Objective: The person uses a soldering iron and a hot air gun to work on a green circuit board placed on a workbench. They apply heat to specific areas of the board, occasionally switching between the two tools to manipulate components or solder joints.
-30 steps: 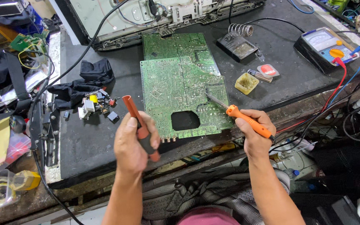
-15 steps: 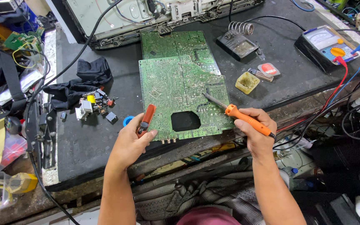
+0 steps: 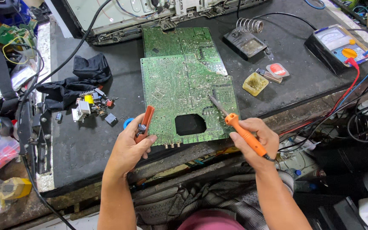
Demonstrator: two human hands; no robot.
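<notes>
1. Surface: dark, cluttered.
2. Board: green, flat at centre; second board at its 12 o'clock.
3. Meter: at 2 o'clock from board.
4. Left hand: fingers closed around red pump, at board's 7 o'clock edge.
5. Right hand: fingers closed on orange iron; tip on board at 4 o'clock.
6. Loose parts: at 9 o'clock.

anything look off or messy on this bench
A few things. The front circuit board has a large dark hole near its front edge and hangs slightly over the bench edge. Loose small parts lie scattered beside a crumpled black cloth. Nothing looks spilled.
</notes>
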